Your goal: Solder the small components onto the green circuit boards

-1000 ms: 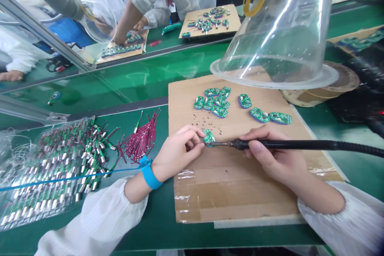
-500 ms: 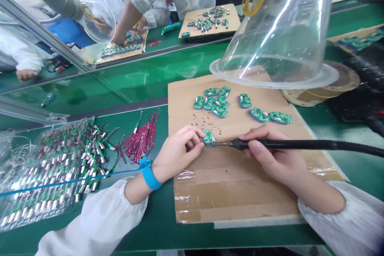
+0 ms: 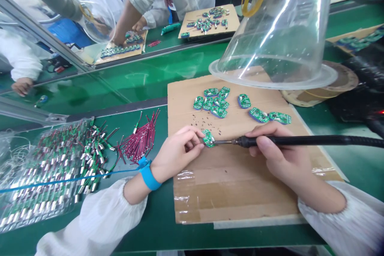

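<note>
Left hand (image 3: pixel 179 153): fingers pinched on a circuit board (image 3: pixel 207 138)
Right hand (image 3: pixel 280 152): fingers clamped around a soldering iron (image 3: pixel 303 140)
Iron tip (image 3: pixel 220 142): at the board's edge

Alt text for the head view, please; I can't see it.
The right hand holds a soldering iron with its tip at a green circuit board, which the left hand steadies at its edge over a cardboard sheet. More boards lie beyond, red wires to the left, and a clear hood at upper right.

Left hand (image 3: pixel 179 153) pinches a green board (image 3: pixel 208 138) — right hand (image 3: pixel 280 154) grips a soldering iron (image 3: pixel 270 141).
</note>
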### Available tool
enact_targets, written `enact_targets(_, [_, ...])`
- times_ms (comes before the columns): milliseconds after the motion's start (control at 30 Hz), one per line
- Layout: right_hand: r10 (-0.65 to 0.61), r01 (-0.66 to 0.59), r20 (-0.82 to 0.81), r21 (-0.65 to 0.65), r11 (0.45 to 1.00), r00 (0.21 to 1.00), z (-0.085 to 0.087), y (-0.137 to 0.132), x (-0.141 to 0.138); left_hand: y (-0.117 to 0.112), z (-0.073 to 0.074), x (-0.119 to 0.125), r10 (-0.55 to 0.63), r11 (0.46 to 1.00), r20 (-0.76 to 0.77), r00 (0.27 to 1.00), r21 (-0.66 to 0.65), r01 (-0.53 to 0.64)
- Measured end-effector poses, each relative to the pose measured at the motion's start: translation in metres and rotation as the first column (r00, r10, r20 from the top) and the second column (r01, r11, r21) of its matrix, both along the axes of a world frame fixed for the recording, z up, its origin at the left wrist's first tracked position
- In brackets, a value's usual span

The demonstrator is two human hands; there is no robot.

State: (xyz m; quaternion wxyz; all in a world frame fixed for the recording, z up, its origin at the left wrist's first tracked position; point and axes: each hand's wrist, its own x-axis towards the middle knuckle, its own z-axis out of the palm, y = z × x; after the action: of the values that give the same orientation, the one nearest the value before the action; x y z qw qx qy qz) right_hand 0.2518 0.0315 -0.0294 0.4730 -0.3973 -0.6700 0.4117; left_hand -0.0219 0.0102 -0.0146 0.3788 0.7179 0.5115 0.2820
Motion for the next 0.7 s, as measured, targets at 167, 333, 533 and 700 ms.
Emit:
enact_targets(167, [-0.068, 0.067, -0.134, -0.016, 0.998, 0.989, 0.0016, 0.0026, -0.0016, 0.0, 0.0013, -0.0004, -0.001, 1.0, -0.001, 1.0, -0.015, 0.001])
enact_targets(333, [0.013, -0.012, 0.005, -0.005, 1.0, 1.0, 0.0025, 0.0016, -0.0029, -0.0006, 0.0003, -0.0004, 0.001, 1.0, 0.004, 1.0, -0.021, -0.001])
enact_targets(533, [0.044, -0.045, 0.071, 0.022, 0.999, 0.997, 0.001, 0.0019, -0.0053, -0.0003, -0.0017, -0.0002, 0.008, 1.0, 0.013, 1.0, -0.02, -0.007])
enact_targets(700, [0.061, -0.062, 0.08, 0.007, 0.998, 0.995, 0.001, 0.0031, -0.0068, -0.0004, -0.0021, 0.0002, 0.013, 1.0, 0.024, 1.0, -0.02, -0.013])
